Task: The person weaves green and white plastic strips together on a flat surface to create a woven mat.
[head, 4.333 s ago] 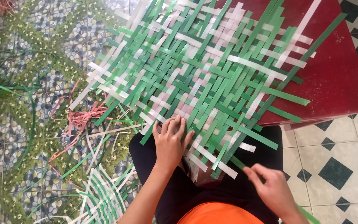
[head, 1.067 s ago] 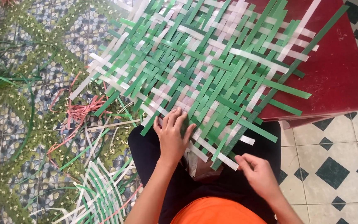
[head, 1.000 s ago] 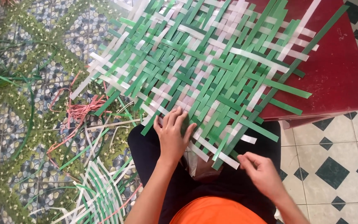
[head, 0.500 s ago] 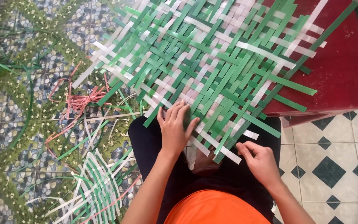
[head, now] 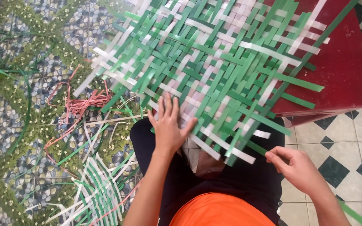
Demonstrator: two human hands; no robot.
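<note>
We have the mat (head: 227, 71) spread from our lap up onto the red table (head: 348, 62), its near edge hanging off the table's front edge over our knees. Our left hand (head: 168, 125) lies flat and open on that near edge, fingers spread, pressing the woven part down and gripping nothing. Our right hand (head: 298, 167) sits just off the mat's near right corner, thumb and fingers pinched together near the loose strip ends (head: 248, 150); whether a strip is actually caught in the pinch we cannot tell, since any strip there is too thin to make out. To do this step well, we judge that the left palm should stay close to the crossing being worked, so the rows do not slide, and that the right should draw each strip snug along its own line, not sideways. Spare strips (head: 97, 188) and a pink cord (head: 84, 102) lie on the patterned floor to our left.
</note>
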